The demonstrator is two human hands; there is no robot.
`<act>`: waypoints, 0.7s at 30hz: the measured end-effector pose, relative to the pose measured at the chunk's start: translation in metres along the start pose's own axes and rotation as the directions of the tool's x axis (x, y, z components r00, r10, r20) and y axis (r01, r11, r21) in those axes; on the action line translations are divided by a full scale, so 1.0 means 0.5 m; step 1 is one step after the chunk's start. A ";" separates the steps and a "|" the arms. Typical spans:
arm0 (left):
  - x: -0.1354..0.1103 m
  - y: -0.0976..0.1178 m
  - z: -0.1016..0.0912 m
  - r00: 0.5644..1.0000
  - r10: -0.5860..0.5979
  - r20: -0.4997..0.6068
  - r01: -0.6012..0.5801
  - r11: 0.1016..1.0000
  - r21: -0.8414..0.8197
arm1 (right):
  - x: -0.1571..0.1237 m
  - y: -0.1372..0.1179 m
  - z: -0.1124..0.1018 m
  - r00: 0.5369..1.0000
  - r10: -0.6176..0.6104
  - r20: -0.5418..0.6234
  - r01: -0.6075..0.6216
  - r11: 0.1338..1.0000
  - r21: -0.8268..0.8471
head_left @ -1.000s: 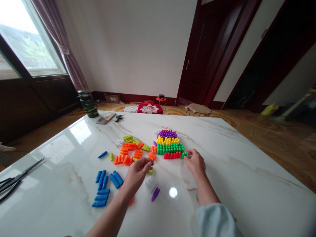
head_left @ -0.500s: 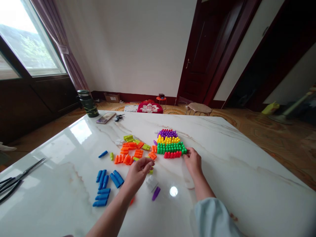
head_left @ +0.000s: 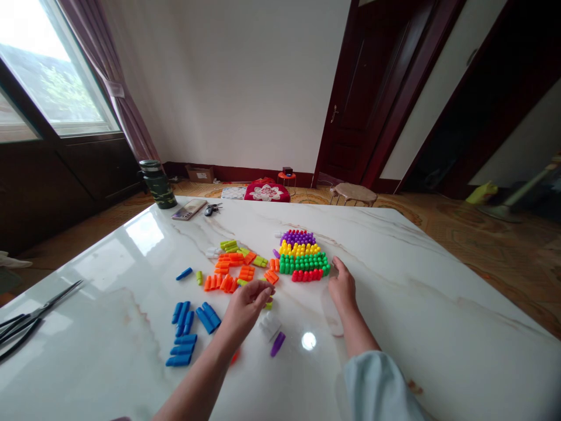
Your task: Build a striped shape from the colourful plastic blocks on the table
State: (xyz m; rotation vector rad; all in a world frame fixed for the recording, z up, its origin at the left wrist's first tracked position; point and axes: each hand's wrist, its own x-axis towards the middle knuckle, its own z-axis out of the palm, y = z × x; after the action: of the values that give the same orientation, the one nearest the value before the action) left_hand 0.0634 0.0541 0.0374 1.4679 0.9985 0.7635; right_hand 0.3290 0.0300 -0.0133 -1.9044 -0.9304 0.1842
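Note:
My right hand [head_left: 343, 286] is beside the right end of rows of bullet-shaped plastic toy blocks, its fingers apart and nothing visible in them. Nearest to it are the green blocks [head_left: 302, 263] and the shorter red row [head_left: 307, 275]. Behind these stand yellow blocks [head_left: 298, 249] and purple blocks [head_left: 298, 237]. My left hand [head_left: 249, 305] hovers near loose orange blocks [head_left: 227, 283], fingers curled with the thumb against them; whatever it may hold is hidden. White blocks [head_left: 269, 325] and a purple block [head_left: 277, 344] lie just right of its wrist.
Blue blocks [head_left: 180, 351] lie left of my left forearm, lime-green blocks [head_left: 228, 245] farther back. Scissors [head_left: 33, 320] rest at the table's left side. A phone [head_left: 189, 209], keys [head_left: 213, 209] and a camouflage flask [head_left: 158, 186] stand or lie near the far edge.
My right hand has come slightly away from the right end of the green row, and its fingers have spread. My left hand stays nearly in place.

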 end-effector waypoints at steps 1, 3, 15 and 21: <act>0.000 -0.001 0.000 1.000 -0.003 -0.001 0.003 1.000 -0.005 | 0.003 -0.002 0.003 0.999 0.030 0.010 -0.031 0.995 0.094; 0.000 -0.003 -0.001 1.000 -0.007 -0.006 0.007 1.000 -0.018 | 0.010 -0.009 0.010 0.996 0.080 0.033 -0.086 0.951 0.298; 0.000 0.001 0.003 0.999 -0.035 -0.026 0.033 0.998 -0.059 | 0.017 -0.031 0.021 0.995 0.085 0.054 -0.100 0.906 0.411; -0.002 -0.001 0.002 1.000 -0.018 -0.010 0.018 0.999 -0.042 | 0.012 -0.034 0.025 0.990 0.067 0.124 -0.116 0.888 0.445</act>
State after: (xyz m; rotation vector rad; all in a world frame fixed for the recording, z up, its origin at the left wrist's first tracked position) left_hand 0.0637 0.0527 0.0371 1.4183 0.9968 0.7757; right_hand 0.3182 0.0467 -0.0042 -1.5140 -0.7835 0.5184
